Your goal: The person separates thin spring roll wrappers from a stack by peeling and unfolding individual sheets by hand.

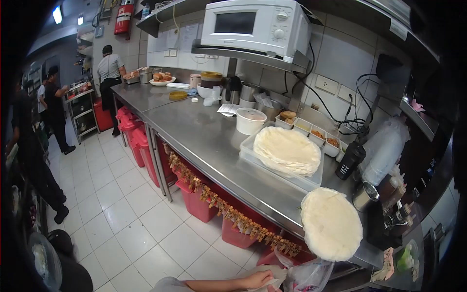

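Note:
At the bottom edge, my left hand reaches in from the left with its fingers closed on a pale, thin sheet; whether it is dough or paper I cannot make out. Against that sheet lies a clear plastic bag, partly cut off by the frame. My right hand does not show clearly. Just above the bag, a stack of round, pale flatbreads rests at the counter's front edge. Behind it, a bigger pile of similar flatbreads fills a clear plastic tub.
A steel counter runs to the far left, with red bins below and clothespins strung along its edge. Food containers, a black tumbler and a metal cup stand nearby. A microwave sits overhead. Several people are farther off.

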### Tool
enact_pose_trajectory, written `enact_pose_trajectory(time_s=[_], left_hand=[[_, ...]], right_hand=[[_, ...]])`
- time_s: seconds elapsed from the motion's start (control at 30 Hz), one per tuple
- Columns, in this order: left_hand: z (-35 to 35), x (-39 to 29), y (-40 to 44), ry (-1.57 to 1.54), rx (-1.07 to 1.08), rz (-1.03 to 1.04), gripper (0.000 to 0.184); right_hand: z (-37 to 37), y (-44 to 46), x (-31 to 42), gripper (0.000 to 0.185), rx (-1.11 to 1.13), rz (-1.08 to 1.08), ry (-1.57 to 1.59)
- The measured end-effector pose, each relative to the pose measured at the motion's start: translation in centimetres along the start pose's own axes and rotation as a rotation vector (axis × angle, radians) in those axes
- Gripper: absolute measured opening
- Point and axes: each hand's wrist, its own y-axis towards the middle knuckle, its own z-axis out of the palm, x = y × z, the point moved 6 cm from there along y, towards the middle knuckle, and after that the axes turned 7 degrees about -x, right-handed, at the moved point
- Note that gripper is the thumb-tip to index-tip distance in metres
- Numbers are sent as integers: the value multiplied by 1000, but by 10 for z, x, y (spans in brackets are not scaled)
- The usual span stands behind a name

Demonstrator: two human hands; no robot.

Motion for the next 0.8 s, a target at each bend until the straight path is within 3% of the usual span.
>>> enact_pose_trajectory(time_s=[0.03, 0.07, 0.13, 0.23, 0.37, 0.43, 0.5, 0.6, 0.77, 0.8], left_hand=[[-6, -20, -3, -6, 28, 61, 28], [-14, -44, -6, -11, 43, 116, 30], [-23, -75, -14, 2, 43, 209, 37], [-28, -85, -21, 129, 234, 44, 43], [-37, -93, -18, 29, 34, 165, 38], [-46, -99, -14, 94, 13, 92, 37], [-50, -88, -12, 85, -67, 104, 36], [-65, -86, -5, 181, -120, 128, 37], [-86, -110, -14, 247, -198, 189, 35], [-87, -117, -15, 262, -190, 194, 35]], right_hand=[[0, 2, 0, 27, -28, -114, -95], [3, -10, 14, 28, -17, 161, 33], [10, -10, 26, 27, -10, 77, 88], [13, -16, 27, 26, -17, -5, 216], [6, -37, 27, 23, -151, -95, 424], [3, -44, 26, 22, -265, 27, 507], [-3, -46, 25, 21, -217, 47, 378], [2, -51, 35, 20, -199, 5, 483], [-1, -59, 48, 20, -100, -59, 401], [-14, -19, -6, 25, -228, -126, 331]])
